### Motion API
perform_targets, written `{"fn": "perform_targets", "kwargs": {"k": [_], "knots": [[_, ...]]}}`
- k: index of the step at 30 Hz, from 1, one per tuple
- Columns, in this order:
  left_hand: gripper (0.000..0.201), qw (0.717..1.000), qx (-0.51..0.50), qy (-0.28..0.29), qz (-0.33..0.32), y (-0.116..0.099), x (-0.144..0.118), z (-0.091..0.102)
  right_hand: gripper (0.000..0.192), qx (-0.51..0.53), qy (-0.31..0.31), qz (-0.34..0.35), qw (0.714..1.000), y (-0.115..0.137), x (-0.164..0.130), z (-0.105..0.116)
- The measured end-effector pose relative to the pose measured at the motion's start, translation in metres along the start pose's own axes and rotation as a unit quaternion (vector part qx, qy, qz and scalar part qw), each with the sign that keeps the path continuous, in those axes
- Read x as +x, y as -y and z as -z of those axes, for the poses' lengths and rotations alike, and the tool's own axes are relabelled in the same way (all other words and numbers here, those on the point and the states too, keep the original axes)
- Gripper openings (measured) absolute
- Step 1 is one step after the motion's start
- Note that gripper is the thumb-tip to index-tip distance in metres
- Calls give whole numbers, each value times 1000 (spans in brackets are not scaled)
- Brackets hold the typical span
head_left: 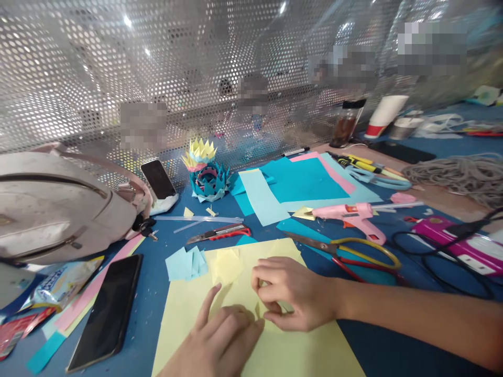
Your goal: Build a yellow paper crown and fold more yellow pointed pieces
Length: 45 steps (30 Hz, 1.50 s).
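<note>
A large pale yellow paper sheet (188,324) lies in front of me under both hands. Between my fingertips is a small folded piece of yellow paper (258,311), partly hidden. My left hand (226,332) has its thumb and forefinger closed at that piece, one outer finger sticking out. From the right, my right hand (296,293) pinches at the same piece with curled fingers. Just beyond them, a pile of small yellow paper pieces (227,266) rests on the sheet's far edge. Beside it sits a stack of light blue paper pieces (186,263).
Scissors (334,246), a pink glue gun (353,214) and a red-handled cutter (220,233) lie beyond the sheet. A paper flower model (209,180) stands near the perforated metal screen (188,68). A phone (108,309) and a bag (58,204) are on the left.
</note>
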State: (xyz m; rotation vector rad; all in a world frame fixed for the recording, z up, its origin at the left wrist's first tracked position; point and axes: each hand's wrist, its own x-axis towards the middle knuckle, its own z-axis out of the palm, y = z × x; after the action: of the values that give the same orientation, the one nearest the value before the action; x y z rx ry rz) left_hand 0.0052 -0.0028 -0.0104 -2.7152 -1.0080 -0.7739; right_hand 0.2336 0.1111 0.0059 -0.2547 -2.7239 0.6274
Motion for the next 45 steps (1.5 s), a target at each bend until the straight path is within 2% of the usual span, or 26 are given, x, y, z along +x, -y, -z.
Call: {"fn": "perform_targets", "kwargs": {"k": [2,7,12,16,19,23,27,36,41,45], "knots": [[38,999,22,39,-11,0,4,5,15,-7,10,-2,1000,0,0,0],[38,998,56,41,5,-5,7,9,2,9,6,-9,1000,3,2,5],[28,998,60,3,25,-8,4,2,24,45,47,-29,997,0,1,13],[28,998,67,0,5,-10,2,-6,28,96,58,-42,993,-2,1,17],[37,996,59,22,62,-17,0,-12,29,127,59,-85,986,-1,1,20],[50,990,-13,48,135,-27,2,-12,19,78,55,-174,980,2,2,23],[50,979,-73,61,182,-30,7,-7,16,43,63,-194,978,3,4,25],[50,974,-67,97,194,-35,10,0,9,138,34,-280,949,12,5,18],[42,971,-87,89,202,-37,11,2,10,149,13,-285,947,15,5,13],[35,979,-74,82,173,-36,10,0,10,162,2,-285,945,18,5,13]]}}
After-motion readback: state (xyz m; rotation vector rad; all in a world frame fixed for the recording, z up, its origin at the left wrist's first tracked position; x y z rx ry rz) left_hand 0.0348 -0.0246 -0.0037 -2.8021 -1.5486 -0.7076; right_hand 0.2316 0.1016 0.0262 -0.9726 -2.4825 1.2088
